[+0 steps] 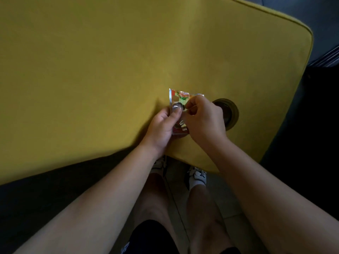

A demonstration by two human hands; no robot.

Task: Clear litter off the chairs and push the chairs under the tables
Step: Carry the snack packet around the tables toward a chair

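- A crumpled, shiny foil snack wrapper (178,99) with colourful print is held just above the yellow upholstered seat (91,70).
- The left hand (162,126) pinches its lower left edge.
- The right hand (203,117) pinches its right side.
- A round dark hole (232,112) lies in the seat behind the right hand.

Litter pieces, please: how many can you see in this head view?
1: a crumpled foil wrapper pinched between the left hand and right hand above the yellow seat. More may lie under the hands.
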